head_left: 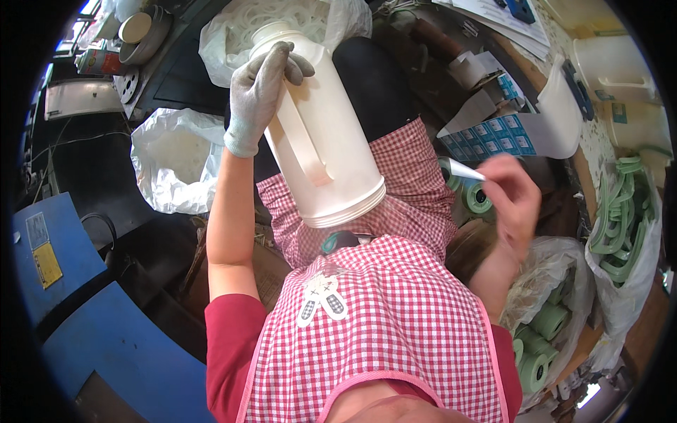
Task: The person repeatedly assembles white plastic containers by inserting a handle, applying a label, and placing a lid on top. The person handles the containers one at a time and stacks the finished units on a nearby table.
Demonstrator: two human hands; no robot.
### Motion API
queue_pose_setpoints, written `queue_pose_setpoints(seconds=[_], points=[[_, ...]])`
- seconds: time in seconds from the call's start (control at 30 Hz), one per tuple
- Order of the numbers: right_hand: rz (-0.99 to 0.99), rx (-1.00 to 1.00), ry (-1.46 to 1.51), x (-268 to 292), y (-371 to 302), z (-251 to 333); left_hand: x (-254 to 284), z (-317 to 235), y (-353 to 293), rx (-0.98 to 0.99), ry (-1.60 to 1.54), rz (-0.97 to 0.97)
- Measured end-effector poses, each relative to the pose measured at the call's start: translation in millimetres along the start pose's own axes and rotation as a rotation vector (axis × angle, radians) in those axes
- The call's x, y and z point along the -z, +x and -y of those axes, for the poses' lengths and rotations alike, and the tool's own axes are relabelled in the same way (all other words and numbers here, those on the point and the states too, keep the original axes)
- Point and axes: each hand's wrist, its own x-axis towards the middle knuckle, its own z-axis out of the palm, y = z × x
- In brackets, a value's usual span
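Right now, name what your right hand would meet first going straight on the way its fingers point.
Beyond the white tapered piece in its grip, the right hand points leftward, probably meeting the red-and-white checked cloth over the thigh first; depth is unclear, so it might pass above.

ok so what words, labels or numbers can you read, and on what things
No text is clear enough to quote.
White jug: none seen.
Blue-printed card: too small.
Yellow-and-white label on blue panel: too small.
Red can: blurred.
Papers: too small.
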Motion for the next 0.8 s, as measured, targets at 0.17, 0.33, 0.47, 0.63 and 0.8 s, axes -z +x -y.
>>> queue_pose_setpoints(seconds=[0.17, 0.33, 0.47, 0.63, 0.8], points=[[0.344, -0.449, 0.344, -92.8, 52.4, -14.4, 3.8, 4.4, -5.7, -0.042, -0.117, -0.06], [0.437, -0.495, 0.352, -112.7, 55.1, -36.9, 8.3, 5.0, -11.9, -0.025, -0.075, -0.066], [0.441, -0.515, 0.298, -114.5, 54.9, -36.0, 11.9, 6.6, -11.5, -0.025, -0.081, -0.035], [0.437, -0.505, 0.314, -119.4, 51.4, -43.2, 8.3, 9.3, -10.7, -0.057, -0.113, -0.1], [0.415, -0.434, 0.159, -117.4, 44.6, -62.0, 6.4, 11.2, -12.2, -0.067, -0.185, -0.113]])
